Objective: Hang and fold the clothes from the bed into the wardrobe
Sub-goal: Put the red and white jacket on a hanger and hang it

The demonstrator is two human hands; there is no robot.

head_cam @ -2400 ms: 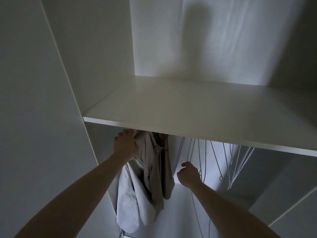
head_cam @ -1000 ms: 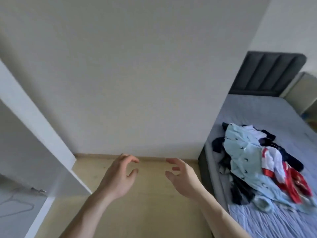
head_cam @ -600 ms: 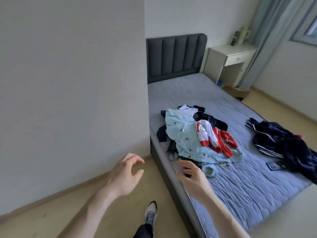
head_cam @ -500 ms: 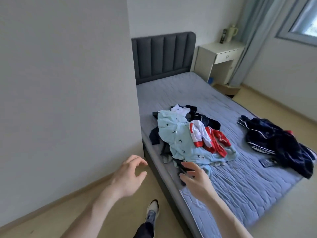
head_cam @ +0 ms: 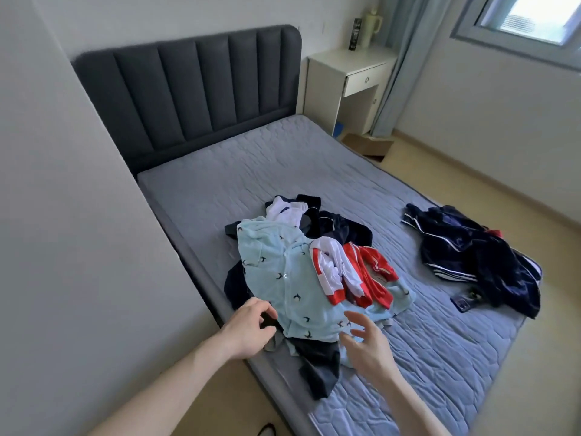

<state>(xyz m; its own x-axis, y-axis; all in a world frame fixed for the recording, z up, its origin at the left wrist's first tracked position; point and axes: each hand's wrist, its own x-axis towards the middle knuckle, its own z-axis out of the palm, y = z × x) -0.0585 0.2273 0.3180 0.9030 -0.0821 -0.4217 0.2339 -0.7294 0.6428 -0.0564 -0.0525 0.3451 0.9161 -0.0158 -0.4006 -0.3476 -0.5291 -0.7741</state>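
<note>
A pile of clothes lies on the grey-blue bed [head_cam: 283,171]. On top is a light blue shirt with small dark birds [head_cam: 283,278], and a red and white garment [head_cam: 352,275] lies on its right part. Dark items stick out below the pile, one hanging toward the bed's near edge [head_cam: 320,369]. A separate navy jacket with white stripes [head_cam: 471,256] lies at the right. My left hand [head_cam: 248,328] hovers at the shirt's near-left edge, fingers loosely curled, holding nothing. My right hand [head_cam: 367,344] is open over the shirt's near corner.
A grey wall [head_cam: 78,247] runs close along the bed's left side. A dark padded headboard [head_cam: 195,83] stands at the back. A white bedside table [head_cam: 349,86] is at the back right, with a curtain, a window and bare floor on the right. A small dark object [head_cam: 465,300] lies by the navy jacket.
I have turned from the wardrobe, where both hands were at a hung beige garment, to the bed. Both empty hands have moved forward to the light blue shirt.
</note>
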